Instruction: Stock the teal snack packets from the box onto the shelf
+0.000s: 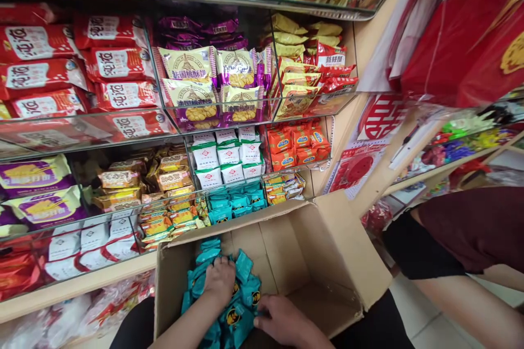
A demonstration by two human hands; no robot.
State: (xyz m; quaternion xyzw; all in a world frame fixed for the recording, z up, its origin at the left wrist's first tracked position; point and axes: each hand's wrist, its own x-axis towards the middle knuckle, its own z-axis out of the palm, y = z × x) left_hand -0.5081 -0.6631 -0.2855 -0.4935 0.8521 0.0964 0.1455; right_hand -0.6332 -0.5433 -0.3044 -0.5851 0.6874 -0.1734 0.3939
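An open cardboard box stands in front of me, with a heap of small teal snack packets in its left part. My left hand reaches into the heap, its fingers curled down over the packets; the fingertips are partly hidden. Lower and to the right, my right hand has thumb and fingers closed at the edge of a teal packet on the near side of the heap. Similar teal packets fill a clear shelf compartment just behind the box.
Clear-fronted shelves hold red packs, cream-and-purple biscuit packs, white-and-green packets and orange packets. A red bag hangs at upper right. Another person in a maroon garment is close by at right.
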